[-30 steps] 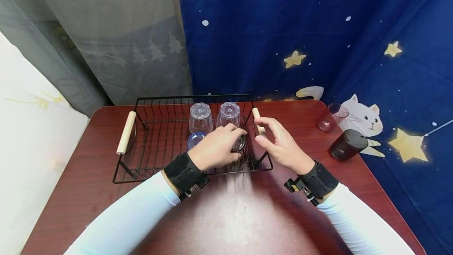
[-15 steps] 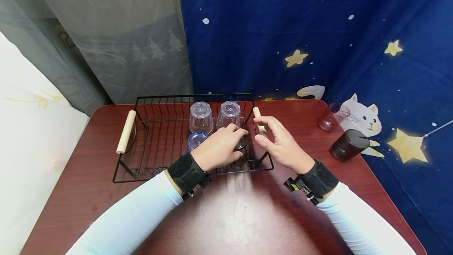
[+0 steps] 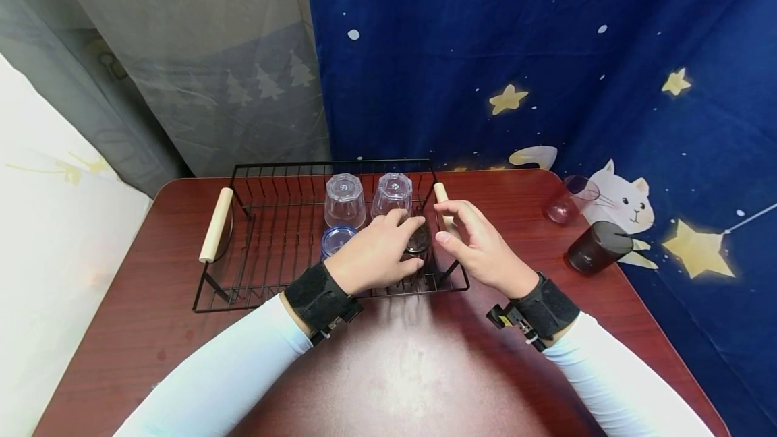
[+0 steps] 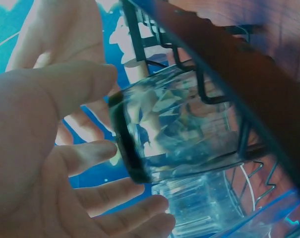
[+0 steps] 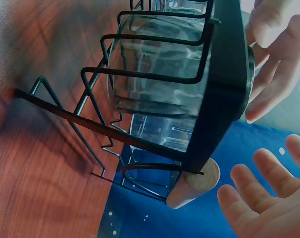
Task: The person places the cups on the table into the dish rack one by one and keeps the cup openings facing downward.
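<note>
Your two pale sleeves (image 3: 218, 369) (image 3: 613, 376) come in from the lower left and lower right of the frame, each ending at a black wrist strap (image 3: 318, 299) (image 3: 546, 309), above one reddish-brown desk (image 3: 394, 363). Your left hand (image 3: 370, 251) lies just below the middle of the head view, its thumb and fingers spread around the upper end of one dark-ended glass (image 3: 419, 241); whether any fingertip touches it you cannot tell. Your right hand (image 3: 482, 248), right of centre, has its thumb and fingers parted with nothing between them.

The dark-ended glass sits at the right end of one black wire rack (image 3: 279, 164), in the middle of the frame. The rack holds four glasses: this one and one blue-rimmed glass (image 3: 337, 241) in the nearer row, then two clear glasses (image 3: 344, 201) (image 3: 392, 194), base up, behind them. Two wooden handles (image 3: 216, 224) (image 3: 440, 192) flank the rack; the one at its right end is just beside your right hand.

At the frame's right, well apart from the rack, stand one dark cup (image 3: 597, 248) and, farther back, one pinkish see-through cup (image 3: 569, 201). Beyond the desk hangs one blue curtain (image 3: 413, 86) showing four large yellow stars and one white cat.
</note>
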### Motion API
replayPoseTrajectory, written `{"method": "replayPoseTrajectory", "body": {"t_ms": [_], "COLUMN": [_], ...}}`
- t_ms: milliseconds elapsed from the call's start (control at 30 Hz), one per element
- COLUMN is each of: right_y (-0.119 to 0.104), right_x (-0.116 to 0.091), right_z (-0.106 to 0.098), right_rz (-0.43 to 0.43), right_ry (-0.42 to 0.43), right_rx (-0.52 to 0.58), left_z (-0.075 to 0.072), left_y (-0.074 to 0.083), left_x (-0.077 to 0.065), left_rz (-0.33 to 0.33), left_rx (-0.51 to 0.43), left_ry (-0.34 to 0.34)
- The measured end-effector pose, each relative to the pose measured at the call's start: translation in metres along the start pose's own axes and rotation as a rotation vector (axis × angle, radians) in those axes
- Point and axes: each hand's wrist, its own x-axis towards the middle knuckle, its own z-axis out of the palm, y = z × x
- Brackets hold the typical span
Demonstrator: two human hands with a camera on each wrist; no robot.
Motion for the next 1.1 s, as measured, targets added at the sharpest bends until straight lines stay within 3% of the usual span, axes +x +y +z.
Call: {"method": "replayPoseTrajectory", "body": {"t_ms": [200,400,600,767,1100], "right_y": [-0.004,-0.012,-0.023,-0.034,-0.048], "right_x": [0.004,0.009,0.017,0.025,0.04], "right_z": [0.002,0.002,0.002,0.006,0.016], "right_rz": [0.002,-0.033,-0.043,-0.071,-0.073], "right_ry": [-0.013,-0.023,-0.024,0.001,0.001], "right_rx": [0.005,-0.058,-0.142,-0.212,-0.277], "left_z": [-0.007,-0.018,-0.033,-0.045,-0.053], "left_y": [-0.002,-0.005,-0.014,-0.026,-0.054], "left_x": [-0.006,-0.017,-0.033,-0.046,-0.066], "left_rz": [0.035,0.064,0.086,0.055,-0.037], "left_rx": [-0.035,-0.107,-0.173,-0.198,-0.275], "left_ry": [0.055,0.121,0.228,0.297,0.344]}}
